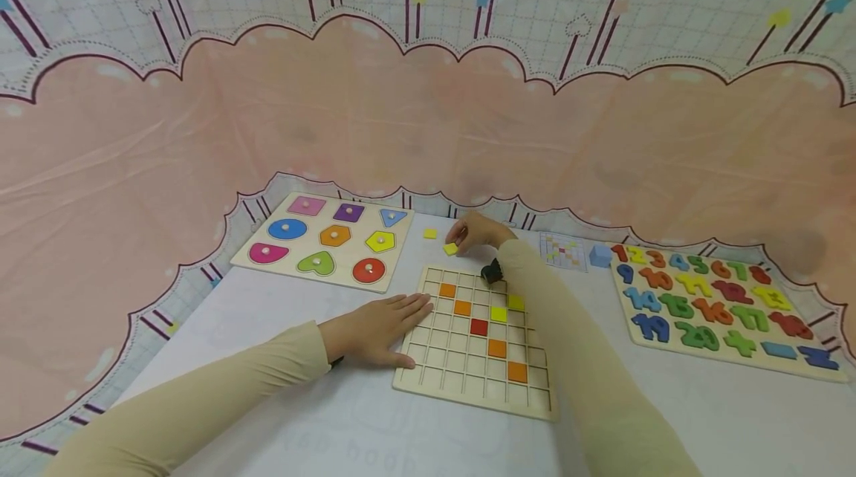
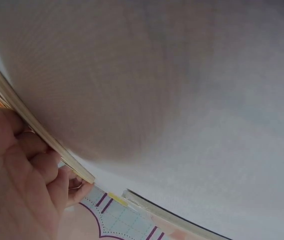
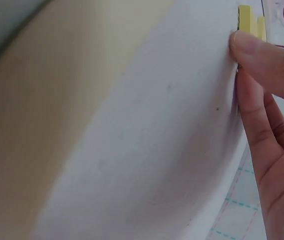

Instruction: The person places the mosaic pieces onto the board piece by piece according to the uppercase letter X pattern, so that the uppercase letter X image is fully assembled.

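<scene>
A wooden grid board (image 1: 438,358) lies on the table with orange tiles, a red tile (image 1: 478,327) and yellow tiles (image 1: 498,314) in some squares. Along its left edge rests my left hand (image 1: 377,328), fingers stretched out and thumb spread; the left wrist view shows its fingers against the board's side (image 2: 47,137). Beyond the board's far edge, my right hand (image 1: 476,232) pinches a yellow square tile (image 1: 451,248) between thumb and fingertips, low at the table. The right wrist view shows the thumb on the tile (image 3: 244,19). Another yellow tile (image 1: 430,233) lies just left of it.
A shape puzzle board (image 1: 314,235) with knobbed pieces lies at the back left. At the right is a number puzzle board (image 1: 625,299). Between them sit a printed pattern card (image 1: 563,251) and a blue block (image 1: 600,255). A patterned cloth (image 1: 401,120) rises behind the table.
</scene>
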Motion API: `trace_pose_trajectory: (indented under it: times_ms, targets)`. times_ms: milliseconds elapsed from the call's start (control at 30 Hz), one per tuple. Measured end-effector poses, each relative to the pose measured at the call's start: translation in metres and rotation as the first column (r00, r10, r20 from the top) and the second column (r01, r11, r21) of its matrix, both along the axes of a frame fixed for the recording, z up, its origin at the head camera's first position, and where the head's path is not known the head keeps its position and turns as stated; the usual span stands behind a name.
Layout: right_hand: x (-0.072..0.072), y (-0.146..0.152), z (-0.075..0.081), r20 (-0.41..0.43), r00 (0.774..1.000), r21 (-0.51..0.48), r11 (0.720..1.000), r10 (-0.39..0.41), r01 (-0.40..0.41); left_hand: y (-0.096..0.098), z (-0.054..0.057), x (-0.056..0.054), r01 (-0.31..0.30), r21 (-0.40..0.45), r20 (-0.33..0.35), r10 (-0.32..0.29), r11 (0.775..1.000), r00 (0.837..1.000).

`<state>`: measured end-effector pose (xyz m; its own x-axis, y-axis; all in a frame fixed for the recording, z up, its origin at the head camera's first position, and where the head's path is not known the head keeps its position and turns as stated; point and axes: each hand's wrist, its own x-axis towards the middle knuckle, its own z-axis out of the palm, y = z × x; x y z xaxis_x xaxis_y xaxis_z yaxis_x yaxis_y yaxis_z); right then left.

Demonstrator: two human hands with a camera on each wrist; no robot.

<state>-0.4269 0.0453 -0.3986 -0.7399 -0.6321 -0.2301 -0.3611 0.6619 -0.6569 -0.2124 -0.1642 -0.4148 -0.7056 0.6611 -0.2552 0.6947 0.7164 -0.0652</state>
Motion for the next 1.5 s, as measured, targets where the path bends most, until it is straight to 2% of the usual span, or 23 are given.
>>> trace_pose_trajectory:
  times_ms: [267, 567, 733, 967, 1167, 1333, 1500]
  targets:
    - [0.006, -0.002, 0.003, -0.073, 0.997, 0.040, 0.999, -0.011, 0.014, 0.001, 0.002, 0.002, -0.007, 0.039, 0.024, 0.006, 0.999, 1.000]
    - [0.005, 0.004, -0.003, -0.042, 0.998, 0.033, 0.998, -0.043, 0.045, 0.004, -0.002, 0.001, 0.006, 0.036, 0.023, -0.007, 0.999, 1.000]
    - [0.009, 0.008, 0.001, -0.062, 0.997, 0.056, 0.997, -0.055, 0.058, 0.004, -0.001, 0.001, 0.009, 0.039, 0.026, -0.010, 0.999, 1.000]
    - [0.017, 0.014, 0.013, -0.091, 0.996, -0.031, 0.999, -0.012, 0.009, 0.002, 0.003, 0.000, 0.008, 0.039, 0.024, -0.009, 0.999, 1.000]
    - [0.035, 0.018, 0.019, -0.110, 0.994, -0.109, 0.994, 0.006, -0.018, 0.002, 0.004, -0.001, 0.007, 0.033, 0.019, -0.007, 0.999, 1.000]
    - [0.057, 0.023, 0.020, -0.099, 0.994, -0.163, 0.985, 0.036, -0.052, 0.002, 0.003, -0.002, 0.000, 0.028, 0.021, -0.001, 1.000, 1.000]
    - [0.079, 0.027, 0.025, -0.126, 0.990, -0.164, 0.982, 0.069, -0.089, 0.002, 0.003, -0.001, 0.004, 0.038, 0.020, -0.005, 0.999, 1.000]
